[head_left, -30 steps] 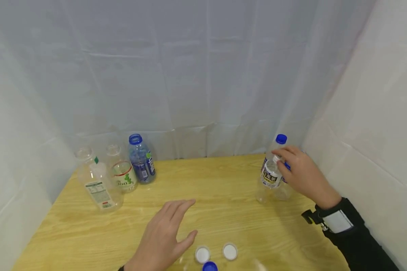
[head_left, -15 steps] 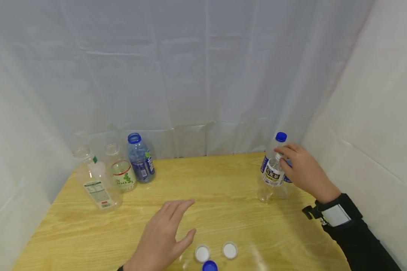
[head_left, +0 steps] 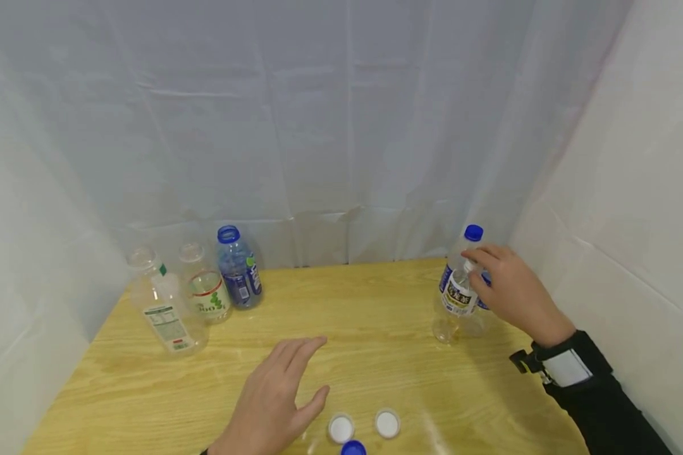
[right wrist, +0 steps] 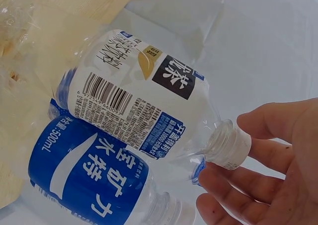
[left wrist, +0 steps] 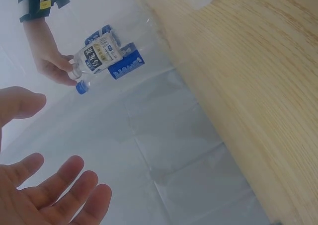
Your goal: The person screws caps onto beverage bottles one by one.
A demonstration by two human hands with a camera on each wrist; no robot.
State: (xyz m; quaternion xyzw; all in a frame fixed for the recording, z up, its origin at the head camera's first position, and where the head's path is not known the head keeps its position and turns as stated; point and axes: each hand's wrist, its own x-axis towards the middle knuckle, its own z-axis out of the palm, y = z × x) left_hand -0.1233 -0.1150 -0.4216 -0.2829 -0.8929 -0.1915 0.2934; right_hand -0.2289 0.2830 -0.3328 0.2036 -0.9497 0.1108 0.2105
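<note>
At the table's right, my right hand pinches the white cap of a clear plastic bottle with a black, white and gold label. In the right wrist view, my thumb and fingers lie around that white cap. Two blue-labelled bottles stand close against it; one has a blue cap, while another bottle shows a white cap in the right wrist view. My left hand hovers open above the table, fingers spread and holding nothing. Near it lie two white caps and a blue cap.
Three uncapped bottles stand at the left: a large clear one, a smaller clear one with a green-and-red label, and a blue one. White sheeting closes off the back and sides of the wooden table.
The white-capped bottle has shifted slightly to the right and its label has turned a little, with my right hand staying at its cap. My left hand has hardly moved.
</note>
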